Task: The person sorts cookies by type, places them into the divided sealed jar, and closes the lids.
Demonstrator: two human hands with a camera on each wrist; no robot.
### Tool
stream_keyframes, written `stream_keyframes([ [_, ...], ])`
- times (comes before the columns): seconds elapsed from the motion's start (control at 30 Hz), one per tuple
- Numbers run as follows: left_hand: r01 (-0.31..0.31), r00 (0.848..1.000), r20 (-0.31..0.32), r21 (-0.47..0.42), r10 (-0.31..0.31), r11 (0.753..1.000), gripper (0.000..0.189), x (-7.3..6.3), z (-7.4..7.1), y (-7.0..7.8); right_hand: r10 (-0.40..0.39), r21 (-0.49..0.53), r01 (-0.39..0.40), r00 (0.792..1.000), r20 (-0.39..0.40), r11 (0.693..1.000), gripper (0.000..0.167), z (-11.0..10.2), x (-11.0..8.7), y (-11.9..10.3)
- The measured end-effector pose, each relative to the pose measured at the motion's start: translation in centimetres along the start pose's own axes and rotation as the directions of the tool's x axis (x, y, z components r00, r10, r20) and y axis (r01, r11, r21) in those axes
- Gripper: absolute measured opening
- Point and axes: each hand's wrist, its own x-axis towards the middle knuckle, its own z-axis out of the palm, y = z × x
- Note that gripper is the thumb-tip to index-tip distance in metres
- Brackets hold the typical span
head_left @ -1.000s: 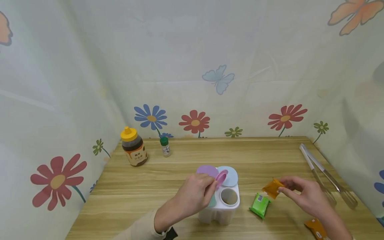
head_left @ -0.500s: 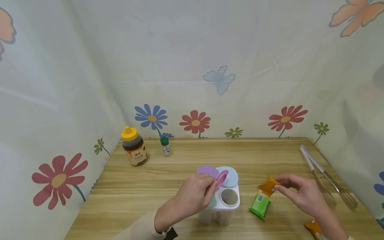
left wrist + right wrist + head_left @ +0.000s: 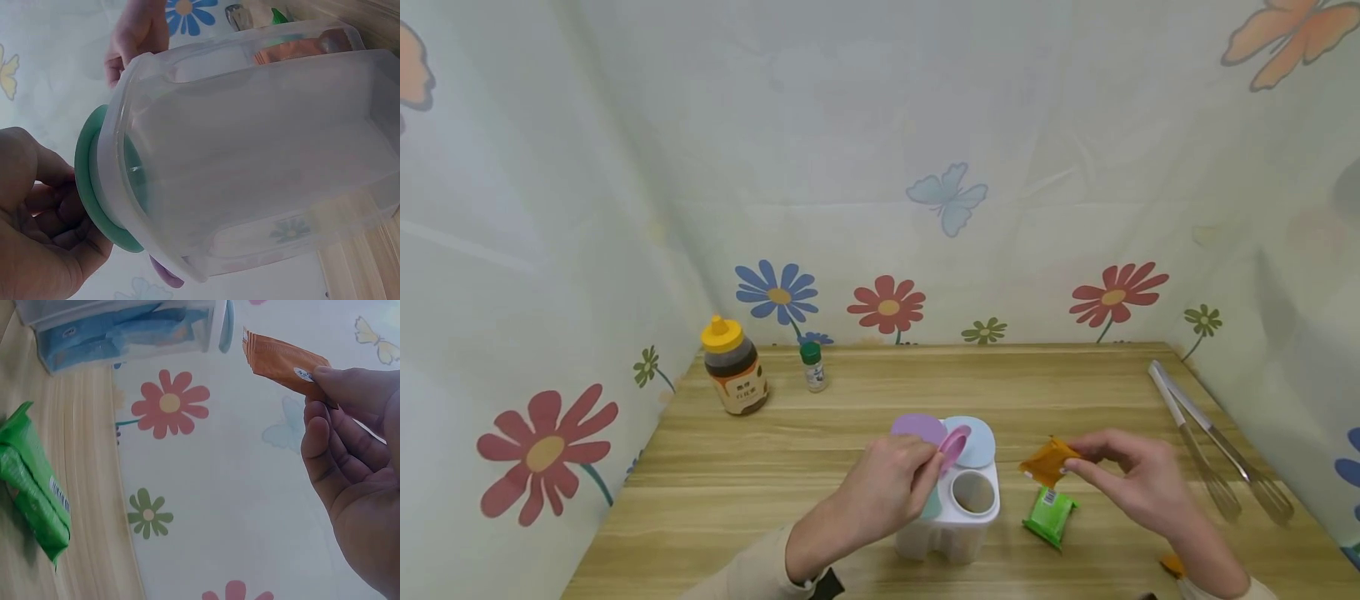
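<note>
My left hand (image 3: pixel 880 483) pinches a pink round lid (image 3: pixel 953 447), tilted up over a white-topped clear storage box (image 3: pixel 951 533). Purple (image 3: pixel 919 427), light blue (image 3: pixel 973 442) and green (image 3: pixel 94 181) lids cover other openings of the box; its front right round opening (image 3: pixel 973 492) is uncovered. Between thumb and fingers my right hand (image 3: pixel 1138 479) holds an orange snack packet (image 3: pixel 284 365), raised to the right of the box. Through the clear wall, an orange packet (image 3: pixel 300 50) shows in one compartment and blue packets (image 3: pixel 119 331) in another.
A green packet (image 3: pixel 1050 517) lies right of the box, and part of another orange packet (image 3: pixel 1172 567) shows near my right forearm. Metal tongs (image 3: pixel 1217 442) lie at the right. A yellow-capped honey jar (image 3: pixel 737 375) and small green-capped bottle (image 3: pixel 813 368) stand back left.
My right hand has moved left toward the box with the orange packet, which now hangs above the green packet's far end. My left hand and the pink lid have stayed put.
</note>
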Motion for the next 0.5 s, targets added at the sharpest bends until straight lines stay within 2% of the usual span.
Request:
stream_keyframes([
  [0.13,-0.013,1.000,-0.015,0.007,0.014,1.000,0.024,0.0,0.0,0.0,-0.013,0.056,0.012,1.000,0.017,0.998,0.037,0.5,0.3,-0.5],
  [0.3,-0.025,0.999,-0.027,0.000,0.025,1.000,0.025,0.0,0.0,0.0,-0.076,0.153,0.074,0.997,0.006,0.985,0.038,1.2,0.6,-0.8],
  [0.4,-0.011,1.000,-0.012,-0.006,0.011,1.000,0.024,0.0,-0.1,0.0,-0.127,0.209,0.126,0.992,-0.010,0.970,0.040,1.8,0.7,-0.8],
  [0.5,-0.003,1.000,-0.003,-0.005,0.003,1.000,0.023,0.1,-0.1,0.0,-0.142,0.235,0.142,0.990,-0.019,0.961,0.042,2.2,0.8,-0.8],
])
